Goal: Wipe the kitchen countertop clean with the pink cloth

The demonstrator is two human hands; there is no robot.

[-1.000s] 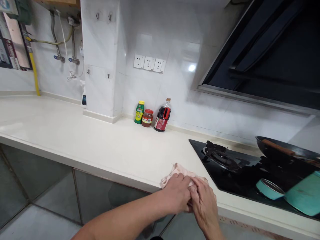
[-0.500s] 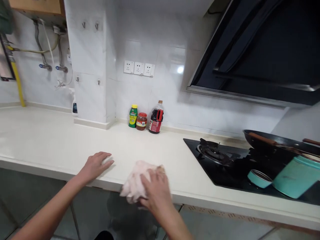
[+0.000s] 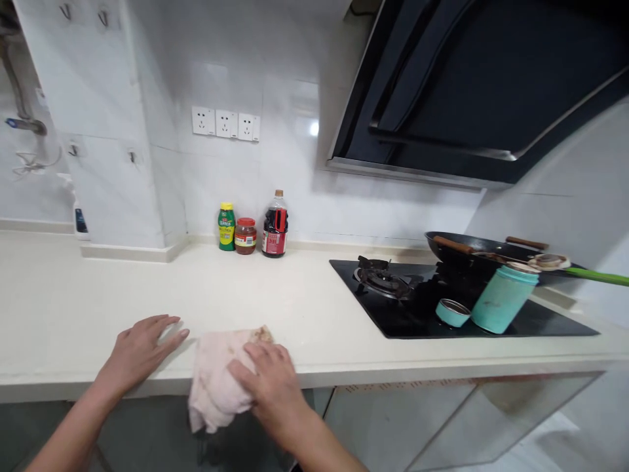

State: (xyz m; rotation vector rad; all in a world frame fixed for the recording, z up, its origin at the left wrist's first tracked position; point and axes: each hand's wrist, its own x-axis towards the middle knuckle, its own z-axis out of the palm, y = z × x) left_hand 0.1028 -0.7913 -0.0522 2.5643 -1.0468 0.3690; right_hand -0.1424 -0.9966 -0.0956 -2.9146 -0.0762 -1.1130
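At the counter's [image 3: 314,295] front edge, from where I stand, a pale pink cloth [image 3: 219,370] lies partly on the white top, its near left portion drooping over the lip in loose folds. The far right corner has brownish stains. The right hand [image 3: 268,380] is palm down on the cloth's right side, fingers slightly bent and reaching toward that stained corner, thumb pointing across the fabric. I cannot tell whether those fingers pinch the cloth or only press on it.

The left hand [image 3: 140,347] is just beside the cloth, over the counter, fingers loosely spread and holding nothing.

By its look the cloth is light and limp, with nothing to break; it should give under the palm and bunch easily. I can't tell whether it is damp. A broad, flat hold over the part on the counter seems surest, since the hanging folds could swing or drag. The cleaner left side would make a good grip, away from the stains.

Well apart, to the right, the stove [image 3: 545,321] holds a wok [image 3: 491,248], a canister [image 3: 504,301] and a small cup [image 3: 453,313].
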